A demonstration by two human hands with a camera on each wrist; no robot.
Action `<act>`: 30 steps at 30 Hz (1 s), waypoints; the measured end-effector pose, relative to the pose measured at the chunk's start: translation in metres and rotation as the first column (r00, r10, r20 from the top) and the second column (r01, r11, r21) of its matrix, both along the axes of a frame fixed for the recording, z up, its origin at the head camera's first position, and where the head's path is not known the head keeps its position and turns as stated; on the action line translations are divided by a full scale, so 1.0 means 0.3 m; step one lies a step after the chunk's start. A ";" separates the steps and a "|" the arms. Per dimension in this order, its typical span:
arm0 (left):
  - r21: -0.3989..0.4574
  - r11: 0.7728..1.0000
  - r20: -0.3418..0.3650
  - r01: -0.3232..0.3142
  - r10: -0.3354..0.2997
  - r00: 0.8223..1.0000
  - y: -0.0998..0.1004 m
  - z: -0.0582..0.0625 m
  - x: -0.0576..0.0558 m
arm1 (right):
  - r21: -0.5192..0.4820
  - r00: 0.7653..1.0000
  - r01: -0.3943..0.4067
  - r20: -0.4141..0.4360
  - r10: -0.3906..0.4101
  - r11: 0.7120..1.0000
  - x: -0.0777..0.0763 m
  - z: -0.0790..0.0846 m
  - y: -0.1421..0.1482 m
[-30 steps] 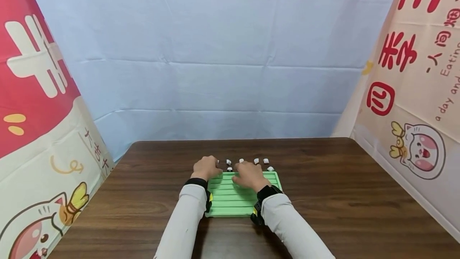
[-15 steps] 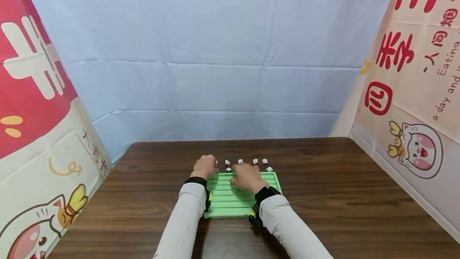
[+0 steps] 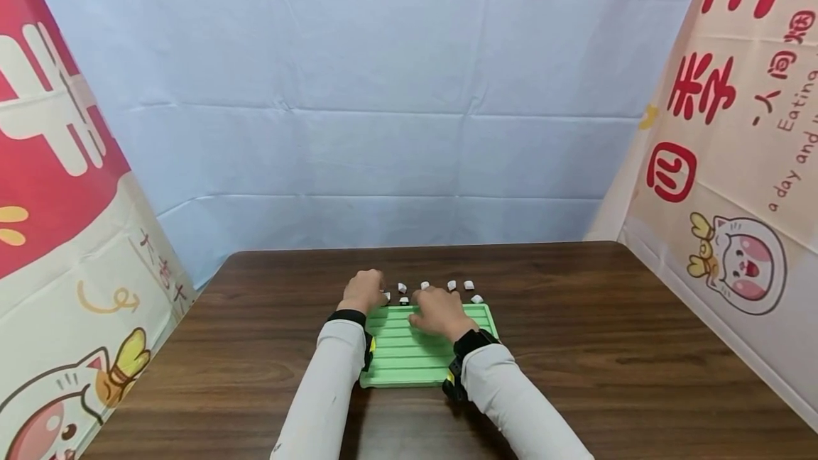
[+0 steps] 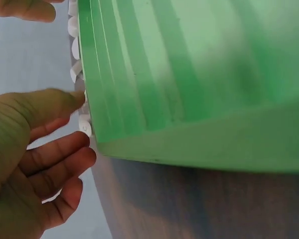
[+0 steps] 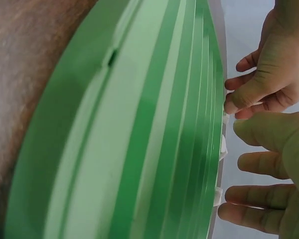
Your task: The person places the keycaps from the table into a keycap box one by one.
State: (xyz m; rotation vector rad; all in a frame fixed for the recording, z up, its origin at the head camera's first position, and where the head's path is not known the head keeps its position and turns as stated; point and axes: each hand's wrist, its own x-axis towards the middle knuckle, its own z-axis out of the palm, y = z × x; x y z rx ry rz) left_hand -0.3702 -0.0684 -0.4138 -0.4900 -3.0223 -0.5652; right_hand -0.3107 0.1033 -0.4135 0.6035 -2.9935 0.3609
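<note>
A light green ribbed tray (image 3: 409, 364) lies on the table under both forearms. Along its far edge sit several small white blocks, keycap-like in shape; one block (image 4: 84, 127) bears a faint dark mark. My left hand (image 3: 363, 291) is over the tray's far left corner, beside a white block (image 3: 386, 297). Its fingers are loosely bent, the thumb tip close to a partly hidden block. My right hand (image 3: 441, 312) hovers above the far middle of the tray, fingers spread and slightly bent, near another white block (image 3: 424, 285). No object shows between its fingers.
The dark wooden table (image 3: 607, 346) extends on all sides of the tray. More white blocks stand to the right, including one at the tray's corner (image 3: 476, 299). A pale blue cloth (image 3: 383, 91) hangs behind; printed cloths flank both sides.
My left hand has shifted slightly left and up, so that a white block beside its fingers now shows more. The right hand stays nearly in place. The view has shifted slightly.
</note>
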 end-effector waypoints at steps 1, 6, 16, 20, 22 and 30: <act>0.001 1.000 0.012 0.007 -0.007 1.000 0.005 0.000 -0.003 | -0.004 1.000 -0.001 0.002 0.001 1.000 0.000 0.001 0.001; -0.020 0.998 0.047 0.055 -0.054 0.997 0.025 -0.012 -0.022 | -0.005 1.000 -0.003 0.009 0.003 1.000 0.003 0.004 0.002; -0.046 0.998 0.045 0.041 -0.039 0.998 0.028 -0.013 -0.031 | 0.012 1.000 0.003 0.009 -0.003 1.000 0.000 0.000 0.009; -0.030 0.999 0.052 0.040 -0.039 0.998 0.020 -0.004 -0.028 | 0.015 1.000 0.005 0.012 -0.005 1.000 -0.005 0.000 0.008; -0.016 0.999 0.040 0.047 -0.046 0.998 0.018 -0.001 -0.029 | 0.023 1.000 0.004 0.008 -0.004 1.000 -0.006 0.001 0.010; 0.024 0.996 0.025 0.084 -0.084 0.996 0.017 0.027 -0.020 | 0.023 1.000 -0.017 0.024 0.017 1.000 0.012 0.020 0.046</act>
